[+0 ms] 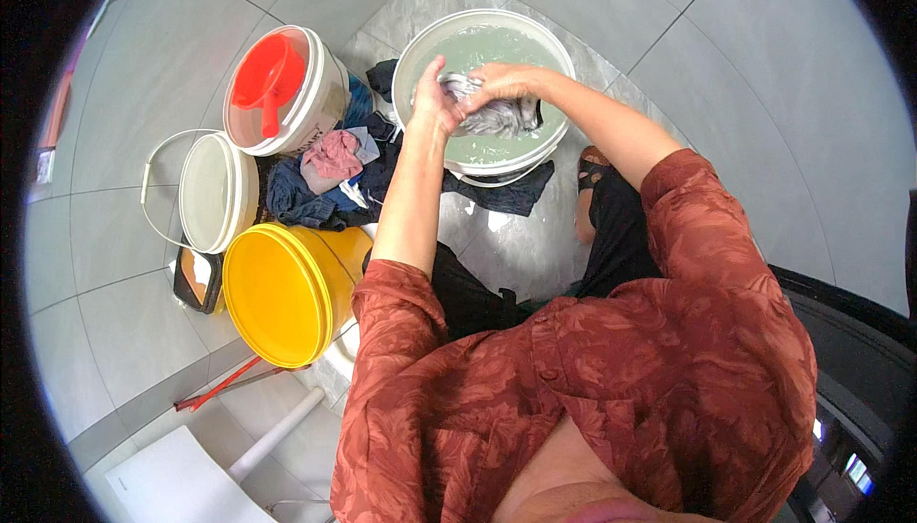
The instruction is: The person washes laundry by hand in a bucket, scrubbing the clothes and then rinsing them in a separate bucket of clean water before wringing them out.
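A wet grey-and-white cloth with dark parts (501, 118) is bunched up over a white bucket (405, 50) of cloudy, greenish water (497, 48). My left hand (437, 103) grips the cloth at its left end, thumb pointing up. From the right, my right hand (501, 82) closes over the top of the same cloth, close beside my left. The cloth's lower part hangs at the water's surface; I cannot tell how much of it is under. Some fingers of both hands are hidden by the cloth.
Left of the bucket lies a heap of dark clothes (306, 193) with a pink cloth (331, 154) on top. Beyond it stand a white bucket (330, 93) holding a red dipper (270, 74), a smaller white bucket (250, 189) and a yellow bucket (339, 270). Tiled walls (611, 7) enclose the corner.
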The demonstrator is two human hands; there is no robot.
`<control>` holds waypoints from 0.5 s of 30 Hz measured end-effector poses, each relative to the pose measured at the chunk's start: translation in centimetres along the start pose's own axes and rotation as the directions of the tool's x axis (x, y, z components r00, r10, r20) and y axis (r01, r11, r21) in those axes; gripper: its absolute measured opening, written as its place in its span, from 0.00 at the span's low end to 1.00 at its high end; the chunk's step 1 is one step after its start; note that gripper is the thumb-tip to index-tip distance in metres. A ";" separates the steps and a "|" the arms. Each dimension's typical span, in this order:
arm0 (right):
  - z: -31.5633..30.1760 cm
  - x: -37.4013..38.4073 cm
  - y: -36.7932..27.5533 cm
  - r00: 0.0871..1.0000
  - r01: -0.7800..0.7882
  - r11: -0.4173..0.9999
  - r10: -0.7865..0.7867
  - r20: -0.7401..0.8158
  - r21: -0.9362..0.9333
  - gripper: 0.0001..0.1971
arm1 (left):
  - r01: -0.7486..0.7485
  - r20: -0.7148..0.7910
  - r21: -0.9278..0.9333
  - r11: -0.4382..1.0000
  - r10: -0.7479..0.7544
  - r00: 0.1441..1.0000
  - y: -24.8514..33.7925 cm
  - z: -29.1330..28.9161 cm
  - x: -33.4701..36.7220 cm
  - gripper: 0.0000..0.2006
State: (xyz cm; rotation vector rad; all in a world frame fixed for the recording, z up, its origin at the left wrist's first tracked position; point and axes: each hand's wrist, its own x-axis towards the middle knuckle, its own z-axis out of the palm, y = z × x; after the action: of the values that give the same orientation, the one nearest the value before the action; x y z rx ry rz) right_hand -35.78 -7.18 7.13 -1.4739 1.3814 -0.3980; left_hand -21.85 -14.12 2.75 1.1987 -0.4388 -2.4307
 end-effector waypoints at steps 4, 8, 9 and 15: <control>0.0 3.0 6.5 0.955 -0.235 0.969 0.244 -0.167 0.072 0.18 | 0.031 -0.098 0.203 0.979 -0.011 0.995 -0.1 1.1 -1.2 0.39; -0.1 3.6 6.0 0.760 -0.457 0.887 0.355 -0.545 -0.059 0.18 | -0.167 -0.229 0.276 0.947 0.233 0.945 -0.6 -1.9 -0.2 0.30; 0.7 4.3 5.4 0.764 -0.409 0.902 0.255 -0.593 -0.140 0.16 | -0.106 -0.285 0.282 0.953 0.189 0.940 -0.4 -2.5 0.5 0.25; 1.0 5.7 4.8 0.744 -0.270 0.960 0.157 -0.649 -0.077 0.20 | -0.062 -0.044 0.008 0.998 0.063 0.997 -0.8 -1.3 1.9 0.21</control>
State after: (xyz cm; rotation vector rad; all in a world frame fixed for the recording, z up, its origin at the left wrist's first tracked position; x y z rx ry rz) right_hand -35.95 -10.79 0.57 -1.3364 2.1581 -0.6928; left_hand -22.00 -14.42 0.33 1.2208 -0.4644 -2.3471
